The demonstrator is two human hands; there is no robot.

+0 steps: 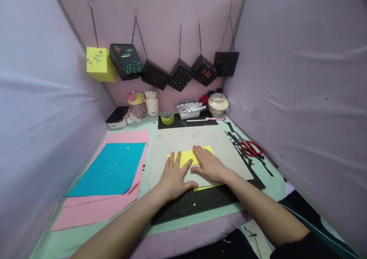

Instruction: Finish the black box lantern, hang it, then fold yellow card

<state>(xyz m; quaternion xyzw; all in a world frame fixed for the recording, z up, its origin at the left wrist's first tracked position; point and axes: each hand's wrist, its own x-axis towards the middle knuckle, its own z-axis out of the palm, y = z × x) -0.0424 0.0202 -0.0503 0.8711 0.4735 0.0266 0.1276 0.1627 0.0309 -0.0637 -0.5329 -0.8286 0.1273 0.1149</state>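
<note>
A piece of yellow paper (pixel 187 158) lies on a pale grey board (pixel 163 140) in the middle of the table. My left hand (pixel 175 176) rests flat on its left part, fingers spread. Across its right part lies my right hand (pixel 210 165), palm down with the fingers stretched out. Both hands hide much of the paper. Another yellow strip (pixel 208 188) shows at the board's near edge, below my wrists. Black sheets (pixel 197 206) stick out from under the board.
Blue paper (pixel 111 167) lies on pink sheets (pixel 94 217) at the left. Red-handled scissors (pixel 251 148) sit among black scraps (pixel 266 168) at the right. Behind are a tape roll (pixel 167 118), a box of markers (pixel 190 108) and a white bottle (pixel 152 104). Box-shaped decorations (pixel 156 75) hang above.
</note>
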